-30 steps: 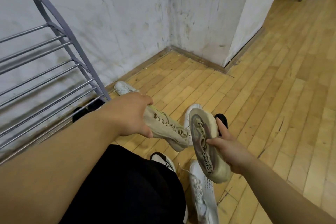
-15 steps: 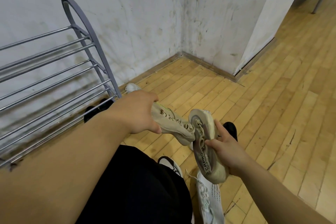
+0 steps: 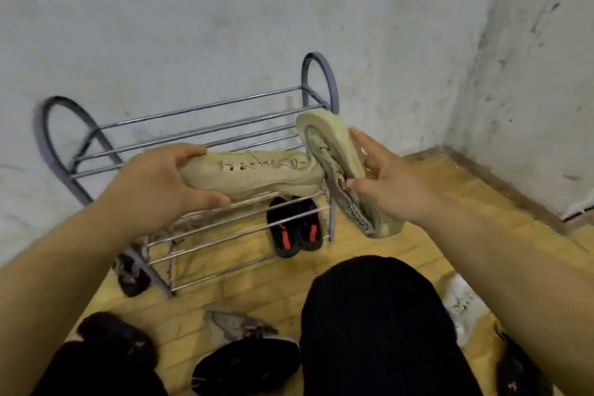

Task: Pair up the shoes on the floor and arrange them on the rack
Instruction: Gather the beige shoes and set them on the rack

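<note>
My left hand point(image 3: 154, 183) grips a beige sneaker point(image 3: 257, 173) by its heel, lying sideways over the rack's middle shelf. My right hand point(image 3: 389, 186) holds the matching beige sneaker point(image 3: 328, 151) tilted on edge, sole side toward me, its toe up near the rack's right end. The two shoes touch at the toe. The grey metal shoe rack point(image 3: 199, 125) stands against the wall in front of me. A pair of black shoes with red marks point(image 3: 294, 228) sits on its lowest shelf at the right.
On the wooden floor lie several loose shoes: a dark one point(image 3: 131, 276) by the rack's left foot, a grey one point(image 3: 238, 325), black ones point(image 3: 244, 366) near my black-trousered knee point(image 3: 376, 325), a white one point(image 3: 463, 309) and a black one point(image 3: 520, 370) at right. Walls meet in a corner at right.
My view has swung left to face the rack. Both hands have lifted the beige sneakers from above the floor up to the rack's shelves.
</note>
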`<state>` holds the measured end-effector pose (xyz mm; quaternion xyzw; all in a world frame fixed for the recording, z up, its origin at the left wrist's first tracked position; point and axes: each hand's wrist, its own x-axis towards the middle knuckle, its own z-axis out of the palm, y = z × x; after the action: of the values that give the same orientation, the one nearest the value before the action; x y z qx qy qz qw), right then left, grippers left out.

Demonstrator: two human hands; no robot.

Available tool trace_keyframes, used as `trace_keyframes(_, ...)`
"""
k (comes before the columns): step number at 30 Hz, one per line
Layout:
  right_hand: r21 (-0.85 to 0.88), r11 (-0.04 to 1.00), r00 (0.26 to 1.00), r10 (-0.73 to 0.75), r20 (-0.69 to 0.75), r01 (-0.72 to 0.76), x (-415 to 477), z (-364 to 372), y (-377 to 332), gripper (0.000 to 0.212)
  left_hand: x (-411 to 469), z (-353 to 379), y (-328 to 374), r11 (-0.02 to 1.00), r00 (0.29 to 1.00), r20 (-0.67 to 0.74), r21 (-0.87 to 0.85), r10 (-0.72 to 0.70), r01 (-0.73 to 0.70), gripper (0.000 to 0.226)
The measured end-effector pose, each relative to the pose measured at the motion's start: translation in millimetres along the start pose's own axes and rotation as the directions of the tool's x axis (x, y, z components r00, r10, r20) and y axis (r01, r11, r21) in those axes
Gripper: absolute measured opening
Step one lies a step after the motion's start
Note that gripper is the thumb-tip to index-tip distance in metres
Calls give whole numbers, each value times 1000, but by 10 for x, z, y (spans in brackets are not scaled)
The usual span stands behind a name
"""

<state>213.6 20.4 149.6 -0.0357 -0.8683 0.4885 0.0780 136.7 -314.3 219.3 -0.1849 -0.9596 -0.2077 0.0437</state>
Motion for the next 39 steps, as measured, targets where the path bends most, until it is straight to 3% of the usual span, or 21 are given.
trace_keyframes(6, -270, 923, 931, -182, 316, 273, 675, 955, -713, 91, -624, -232, -1047, 953, 954, -67, -91, -294, 288, 90)
trace_keyframes(10, -328, 869, 839, -164, 518, 372, 619, 1594, -662, 86, -874, -335, -1469, 952, 952, 27, 41, -304, 303, 95)
trace_keyframes(15, -312, 874, 730, -67, 680, 371, 508, 1974, -542, 88, -1073, -317, -1704, 946, 927, 214, 177, -307, 272, 113)
trace_keyframes(23, -355, 862, 763, -56, 644, 363, 597, 2209, -673, 89, -1048, -244, -1790, 962, 904, 339, 171, -262, 215, 93)
trace_keyframes(28, -436, 852, 832, 2, 554, 289, 688, 1947, -512, 93, -723, -18, -1414, 984, 883, 451, 169, -127, 56, 95)
trace_keyframes(34, -545, 830, 900, 145, 410, 115, 874, 1408, -178, 97, -149, 577, -876, 995, 856, 508, -72, 91, -63, 107)
trace_keyframes(36, -544, 836, 911, 162, 379, 78, 879, 1254, -85, 96, 20, 680, -864, 997, 796, 601, -22, 74, -77, 104)
trace_keyframes(39, -496, 866, 903, 167, 396, 57, 852, 1140, 32, 93, 253, 752, -1055, 998, 596, 803, -12, -28, 63, 96)
